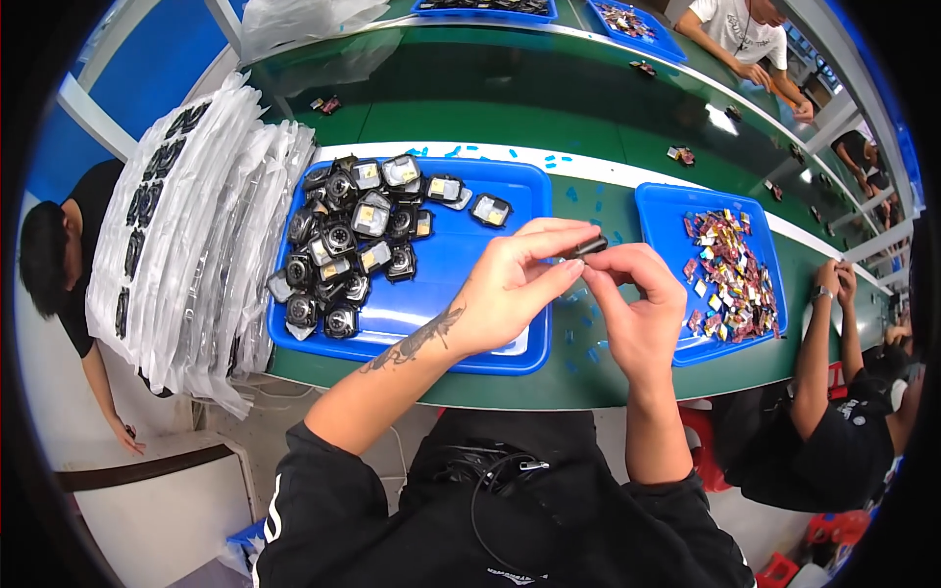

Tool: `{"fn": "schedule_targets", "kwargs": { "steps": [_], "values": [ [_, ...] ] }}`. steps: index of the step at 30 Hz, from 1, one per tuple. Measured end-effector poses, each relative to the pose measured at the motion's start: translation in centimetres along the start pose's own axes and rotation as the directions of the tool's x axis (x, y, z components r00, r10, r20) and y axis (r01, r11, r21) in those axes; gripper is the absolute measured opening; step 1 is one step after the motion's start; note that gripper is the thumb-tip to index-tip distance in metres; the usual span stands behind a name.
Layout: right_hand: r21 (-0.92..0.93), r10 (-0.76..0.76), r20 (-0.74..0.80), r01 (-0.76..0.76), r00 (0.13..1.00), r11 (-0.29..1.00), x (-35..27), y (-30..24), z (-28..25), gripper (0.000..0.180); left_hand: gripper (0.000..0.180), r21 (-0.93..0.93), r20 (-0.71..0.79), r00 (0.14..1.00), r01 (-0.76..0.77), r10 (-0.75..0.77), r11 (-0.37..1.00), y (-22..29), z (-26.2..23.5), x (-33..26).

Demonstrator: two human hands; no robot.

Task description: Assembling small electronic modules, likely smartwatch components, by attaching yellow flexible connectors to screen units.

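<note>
- A small black case (pixel 589 246) is held up at the fingertips, just above and to the right of the middle of the frame, and is seen nearly edge-on.
- Its long axis is tilted gently, running from lower left to upper right; its broad faces cannot be made out.
- By the left hand (pixel 505 284), the case is pinched between the thumb, below it, and the fingers, stretched along its upper side.
- By the right hand (pixel 642 299), it is met from the lower right: the thumb and bent forefinger are drawn close together at its underside. Whether anything is gripped between those two tips cannot be told.
- The case is thus placed between both hands, beyond the left palm and to the upper left of the right palm. Neither hand is clearly nearer, since it is reached by the fingertips of both.
- To the left of the frame's centre, a blue tray (pixel 461 260) is partly covered by piled black watch-style housings (pixel 338 237).
- At the right of the frame, small multicoloured parts (pixel 735 274) are heaped in a second blue tray (pixel 667 220), well apart from the case.
</note>
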State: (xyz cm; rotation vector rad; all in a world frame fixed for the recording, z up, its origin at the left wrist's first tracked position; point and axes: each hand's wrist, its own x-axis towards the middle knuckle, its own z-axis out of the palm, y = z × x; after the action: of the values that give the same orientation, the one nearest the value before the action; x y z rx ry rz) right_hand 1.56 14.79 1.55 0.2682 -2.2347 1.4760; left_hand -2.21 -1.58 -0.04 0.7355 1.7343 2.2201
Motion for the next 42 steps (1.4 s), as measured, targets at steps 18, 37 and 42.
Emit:
{"fn": "schedule_targets", "kwargs": {
  "steps": [18,37,42],
  "values": [
    [-0.205,-0.054,-0.031,0.046,0.998,0.978,-0.6,-1.8,-0.6,0.014,0.039,-0.271,0.056,0.969,0.248,-0.242,0.930,0.5,0.4,0.0],
    [-0.311,-0.222,0.003,0.212,0.975,0.927,0.0,-1.2,-0.8,0.014,0.039,-0.227,0.075,0.990,0.134,-0.120,0.965,-0.5,0.6,-0.5],
    [-0.239,-0.207,-0.124,0.173,0.970,0.955,-0.2,-1.7,-0.9,0.035,0.038,-0.209,0.134,0.985,0.138,-0.111,0.968,0.2,0.7,-0.7]
  ]
}}
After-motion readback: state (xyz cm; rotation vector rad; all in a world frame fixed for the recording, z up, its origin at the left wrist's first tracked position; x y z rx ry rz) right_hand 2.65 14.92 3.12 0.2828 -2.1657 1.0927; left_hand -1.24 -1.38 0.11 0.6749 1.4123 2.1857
